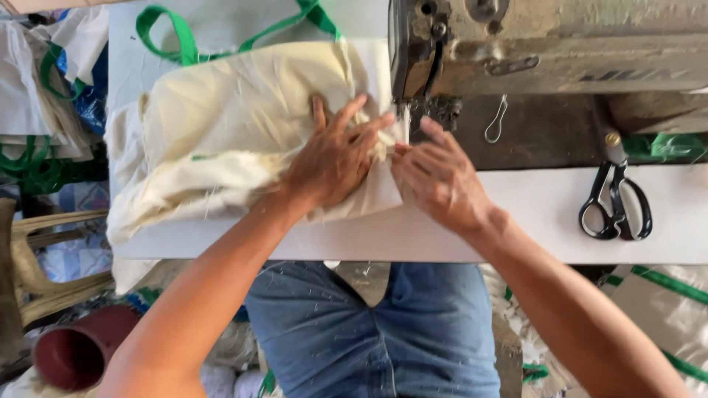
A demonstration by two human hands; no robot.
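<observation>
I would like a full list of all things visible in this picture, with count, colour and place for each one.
cloth bag: one, cream with green handles, on the table left of the machine
sewing machine: one, worn grey-brown, top right
table: one, white, across the middle
scissors: one pair, black, on the table at right
pot: one, dark red, floor at lower left
jeans: blue, below the table
left hand: flat on the cloth bag
right hand: on the bag edge by the needle

Two hands on the cloth, the left hand [332, 158] and the right hand [439, 177]. One cream bag [228, 125] with two green handles [184, 44]. One sewing machine [546, 44], one pair of black scissors [616, 206], one white tabletop [531, 221], one maroon pot [77, 350].
</observation>
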